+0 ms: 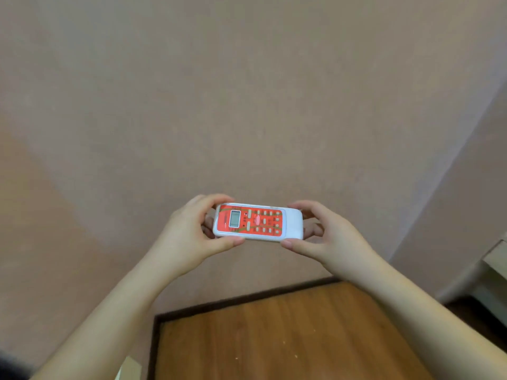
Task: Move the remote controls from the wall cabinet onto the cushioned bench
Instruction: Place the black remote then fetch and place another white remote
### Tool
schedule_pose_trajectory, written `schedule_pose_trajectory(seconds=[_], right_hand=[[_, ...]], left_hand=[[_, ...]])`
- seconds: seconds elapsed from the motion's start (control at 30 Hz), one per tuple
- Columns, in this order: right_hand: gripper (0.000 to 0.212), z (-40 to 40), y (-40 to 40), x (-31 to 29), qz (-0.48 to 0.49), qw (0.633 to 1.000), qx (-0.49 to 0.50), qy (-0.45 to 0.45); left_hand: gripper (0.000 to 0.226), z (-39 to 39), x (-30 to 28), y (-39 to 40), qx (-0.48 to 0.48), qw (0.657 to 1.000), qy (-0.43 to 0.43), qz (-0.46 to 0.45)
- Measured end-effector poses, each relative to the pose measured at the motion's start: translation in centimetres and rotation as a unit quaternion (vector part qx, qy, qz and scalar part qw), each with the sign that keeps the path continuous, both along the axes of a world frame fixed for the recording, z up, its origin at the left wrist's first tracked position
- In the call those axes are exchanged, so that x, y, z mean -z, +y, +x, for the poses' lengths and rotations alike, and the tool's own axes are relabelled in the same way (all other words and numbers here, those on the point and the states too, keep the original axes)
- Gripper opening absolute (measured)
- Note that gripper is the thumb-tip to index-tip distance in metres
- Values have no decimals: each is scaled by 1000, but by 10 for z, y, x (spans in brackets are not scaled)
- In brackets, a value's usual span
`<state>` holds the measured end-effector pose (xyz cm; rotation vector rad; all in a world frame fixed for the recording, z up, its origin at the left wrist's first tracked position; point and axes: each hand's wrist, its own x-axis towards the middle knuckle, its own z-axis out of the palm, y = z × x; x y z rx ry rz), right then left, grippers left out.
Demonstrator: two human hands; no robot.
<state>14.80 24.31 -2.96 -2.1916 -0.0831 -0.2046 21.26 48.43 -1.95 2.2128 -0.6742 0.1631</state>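
Observation:
A white remote control (258,222) with an orange-red button face and a small grey screen lies sideways in the air in front of a pinkish wall. My left hand (189,237) grips its screen end, thumb below and fingers above. My right hand (329,238) grips the plain white end the same way. Both hands hold it at chest height above a wooden surface (288,338). No cushioned bench and no other remote is in view.
The brown wooden top with a dark edge fills the lower middle, set against the wall. At the right edge stands part of a pale piece of furniture (496,259). A pale object (129,366) pokes in at the bottom left.

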Motion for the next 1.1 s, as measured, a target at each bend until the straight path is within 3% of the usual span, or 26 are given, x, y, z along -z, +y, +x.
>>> schedule_pose_trajectory(seconds=[0.33,0.83,1.1], right_hand=[[55,-110,-76,82,43,984,146,93],[55,-247,-207,168,103,939,262,199],[54,-275,-259,182,122,931,276,205]], left_hand=[[61,-41,99,-105,146,976,159,-28],[61,-133,169,-277,261,945,184,73],[59,-153,185,-341,276,913,286,91]])
